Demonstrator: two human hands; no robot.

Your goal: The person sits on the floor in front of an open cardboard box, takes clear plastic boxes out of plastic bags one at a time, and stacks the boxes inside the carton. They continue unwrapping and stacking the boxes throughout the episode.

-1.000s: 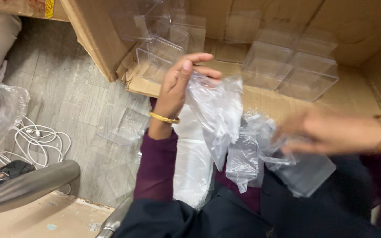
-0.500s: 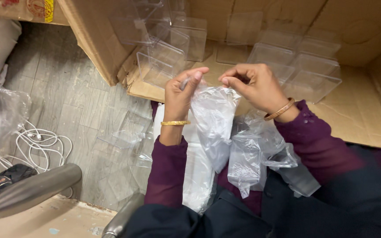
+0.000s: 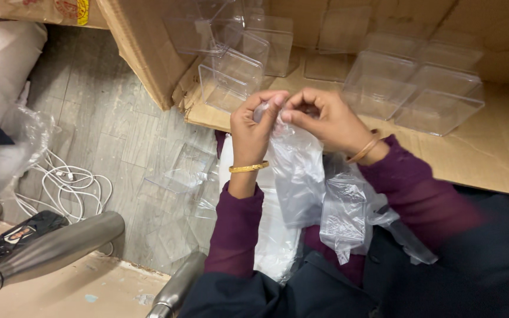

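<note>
Both hands meet in front of me over my lap. My left hand (image 3: 253, 126), with a gold bangle at the wrist, pinches the top edge of a clear plastic bag (image 3: 298, 171). Just to its right, my right hand (image 3: 325, 121) grips the same top edge, fingertips touching the left hand's. The bag hangs down between my maroon sleeves. More crumpled clear bags (image 3: 349, 215) lie on my lap below it, beside a white flat packet (image 3: 275, 241).
Several clear plastic boxes (image 3: 410, 88) stand on flattened brown cardboard (image 3: 502, 159) ahead. A clear flat sheet (image 3: 184, 171) lies on the grey floor. At the left are white cables (image 3: 66, 182), a steel bottle (image 3: 48, 250), a dark phone (image 3: 16, 235) and a plastic bag (image 3: 13, 147).
My right hand came in from the right and joined my left hand at the bag's top edge. The two hands have drawn closer together and now pinch it.
</note>
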